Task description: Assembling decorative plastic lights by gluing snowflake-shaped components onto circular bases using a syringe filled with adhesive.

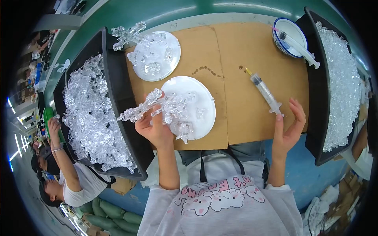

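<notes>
Pinching a knobbly clear plastic piece (138, 112), the left hand (154, 131) has its thumb and fingers drawn in close, and from my distant seat I see that piece jutting out leftward, toward the bin. And over to the right hand (290, 128): thumb and fingers well apart, one fingertip right by the plunger end of a syringe (264, 92); whether it actually touches, I can't tell. That syringe lies slantwise on the brown cardboard (204, 43), its yellow tip pointing away from the hand. Back beside the left hand, I've got the nearer white plate (206, 108), more clear pieces clustered on its left half, overlapping the held one in my view. Farther out sits a second white plate (176, 55), loaded with clear pieces too. A trail of dark spots (206, 70) crosses the cardboard between plates and syringe. Up at far right, a blue-rimmed bowl (301, 29) has another syringe (297, 45) leaning across it. Flanking everything, I count two black bins: the left bin (118, 78) heaped with clear pieces, the right bin (321, 106) filled with finer clear bits. Outermost left, a co-worker (78, 181) reaches upward.
</notes>
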The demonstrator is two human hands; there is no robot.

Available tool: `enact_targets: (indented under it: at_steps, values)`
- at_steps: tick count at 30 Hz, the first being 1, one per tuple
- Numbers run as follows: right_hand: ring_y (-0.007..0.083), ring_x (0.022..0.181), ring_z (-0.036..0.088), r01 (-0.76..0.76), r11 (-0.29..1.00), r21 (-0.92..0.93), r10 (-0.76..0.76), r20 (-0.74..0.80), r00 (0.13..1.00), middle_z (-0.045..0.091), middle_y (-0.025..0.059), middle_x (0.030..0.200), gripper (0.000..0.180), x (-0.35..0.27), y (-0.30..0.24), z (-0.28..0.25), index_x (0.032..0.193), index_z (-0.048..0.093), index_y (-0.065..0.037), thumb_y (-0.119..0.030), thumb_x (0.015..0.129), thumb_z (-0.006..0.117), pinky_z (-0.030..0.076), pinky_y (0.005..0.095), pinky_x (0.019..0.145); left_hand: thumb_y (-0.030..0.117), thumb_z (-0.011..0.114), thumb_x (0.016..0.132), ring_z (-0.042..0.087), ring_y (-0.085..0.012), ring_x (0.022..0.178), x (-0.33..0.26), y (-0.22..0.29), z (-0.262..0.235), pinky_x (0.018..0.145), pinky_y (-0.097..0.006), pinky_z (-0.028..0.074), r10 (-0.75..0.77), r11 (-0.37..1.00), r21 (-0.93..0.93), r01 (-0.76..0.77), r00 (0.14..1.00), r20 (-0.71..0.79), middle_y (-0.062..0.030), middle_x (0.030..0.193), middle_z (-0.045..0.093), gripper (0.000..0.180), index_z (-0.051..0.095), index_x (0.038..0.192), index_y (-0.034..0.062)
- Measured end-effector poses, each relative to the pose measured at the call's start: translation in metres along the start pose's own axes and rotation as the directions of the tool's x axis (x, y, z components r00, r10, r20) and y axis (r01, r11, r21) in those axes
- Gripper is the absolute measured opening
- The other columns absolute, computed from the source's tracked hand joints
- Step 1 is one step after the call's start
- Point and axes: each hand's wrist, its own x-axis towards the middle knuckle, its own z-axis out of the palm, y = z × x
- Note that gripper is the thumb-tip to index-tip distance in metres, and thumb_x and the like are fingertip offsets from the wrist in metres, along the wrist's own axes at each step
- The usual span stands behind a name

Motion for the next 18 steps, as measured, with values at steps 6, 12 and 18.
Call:
enact_targets:
  at_steps: [6, 12, 18]
  values:
    - [0.0278, 0.122, 0.045, -0.032, 0.999, 0.033, 0.031, 0.018, 0.999, 0.051, 0.016, 0.124, 0.032, -0.004, 0.0, 0.001, 0.114, 0.05, -0.002, 0.002, 0.083, 0.057, 0.03, 0.0377, 0.106, -0.003, 0.065, 0.08, 0.063, -0.0191, 0.095, -0.005, 0.031, 0.014, 0.09, -0.031, 0.044, -0.259, 0.966, 0.0, 0.259, 0.966, -0.019, -0.0168, 0.099, 0.068, 0.023, 0.062, 0.103, -0.0061]
    - [0.0299, 0.116, 0.048, -0.049, 0.994, 0.093, 0.05, -0.008, 0.999, 0.055, 0.0134, 0.116, 0.031, -0.008, 0.002, 0.006, 0.109, 0.055, -0.002, 0.004, 0.079, 0.058, 0.034, 0.0394, 0.102, -0.005, 0.067, 0.078, 0.061, -0.0161, 0.092, -0.012, 0.045, 0.013, 0.088, -0.028, 0.042, -0.293, 0.941, 0.173, 0.289, 0.956, -0.005, -0.0128, 0.096, 0.067, 0.021, 0.064, 0.099, -0.0055]
    - [0.0302, 0.117, 0.048, -0.069, 0.991, 0.11, 0.065, 0.042, 0.997, 0.055, 0.0127, 0.115, 0.029, -0.01, 0.0, 0.007, 0.108, 0.056, -0.002, 0.003, 0.079, 0.058, 0.035, 0.0395, 0.101, -0.006, 0.069, 0.076, 0.06, -0.0149, 0.092, -0.01, 0.057, 0.014, 0.087, -0.027, 0.042, -0.249, 0.903, 0.37, 0.217, 0.968, 0.041, -0.01, 0.097, 0.066, 0.02, 0.065, 0.096, -0.005]
